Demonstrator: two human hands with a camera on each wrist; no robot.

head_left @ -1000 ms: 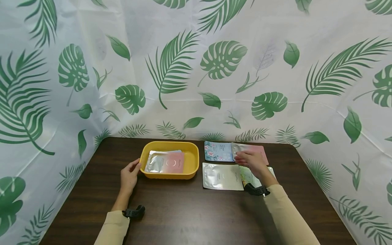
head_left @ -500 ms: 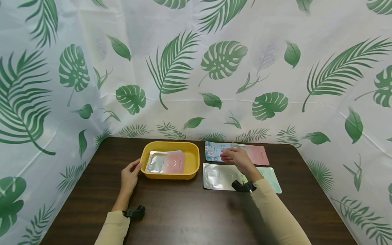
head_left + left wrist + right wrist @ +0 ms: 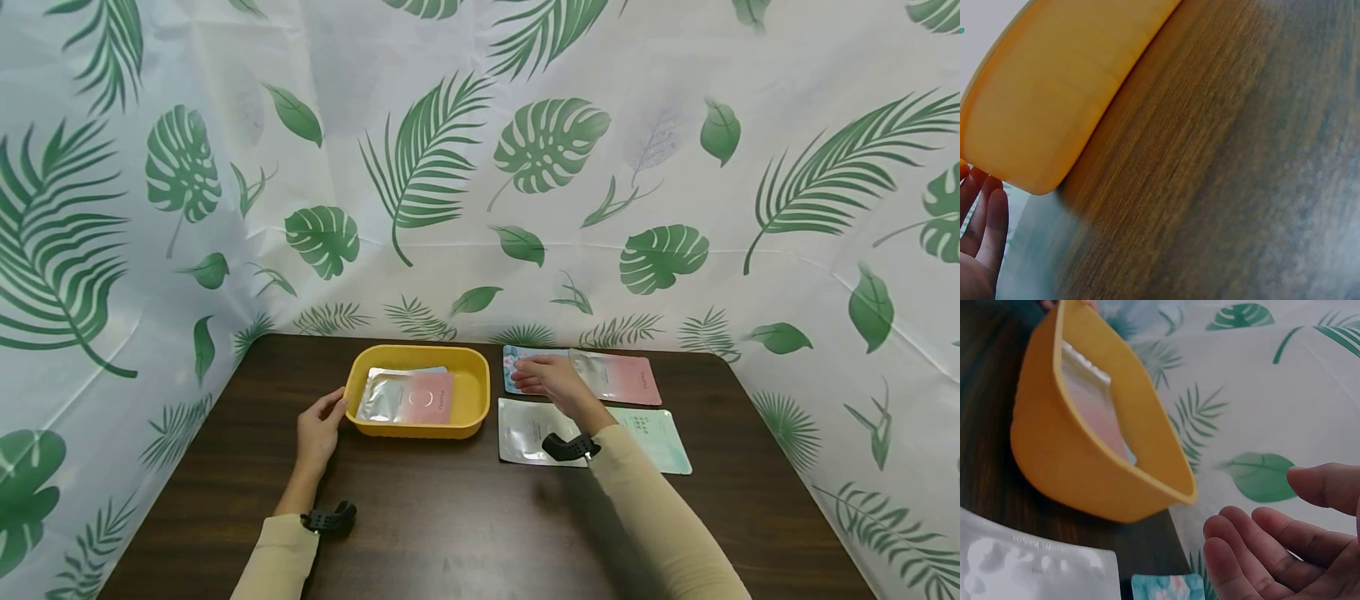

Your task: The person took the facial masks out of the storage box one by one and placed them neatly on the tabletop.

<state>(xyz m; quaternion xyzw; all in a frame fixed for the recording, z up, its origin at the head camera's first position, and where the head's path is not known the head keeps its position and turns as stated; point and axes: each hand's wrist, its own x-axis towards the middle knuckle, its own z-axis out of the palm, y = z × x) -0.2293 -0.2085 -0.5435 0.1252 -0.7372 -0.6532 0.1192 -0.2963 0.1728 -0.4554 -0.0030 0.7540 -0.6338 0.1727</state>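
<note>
My left hand (image 3: 317, 429) touches the left end of a yellow plastic basin (image 3: 471, 367); in the left wrist view its fairly straight fingertips (image 3: 997, 206) meet the basin's end wall (image 3: 1054, 94). Inside the basin lies a silver-and-pink foil sachet (image 3: 429, 398) over another with a blue edge. Holding nothing, my right hand (image 3: 558, 385) hovers above a blue floral sachet (image 3: 513, 357) and hides much of it. The right wrist view shows its fingers (image 3: 1279, 550) loosely extended, thumb apart.
To the right lie a silver-and-pink sachet (image 3: 628, 379), a silver sachet (image 3: 521, 433) and a pale green sachet (image 3: 663, 437), partly under my right arm. A leaf-print cloth (image 3: 450, 167) hangs behind the dark wooden table (image 3: 450, 517).
My right hand has moved left, from over the pink sachet to over the blue one, uncovering the pink and green sachets. My left hand and the basin stay put.
</note>
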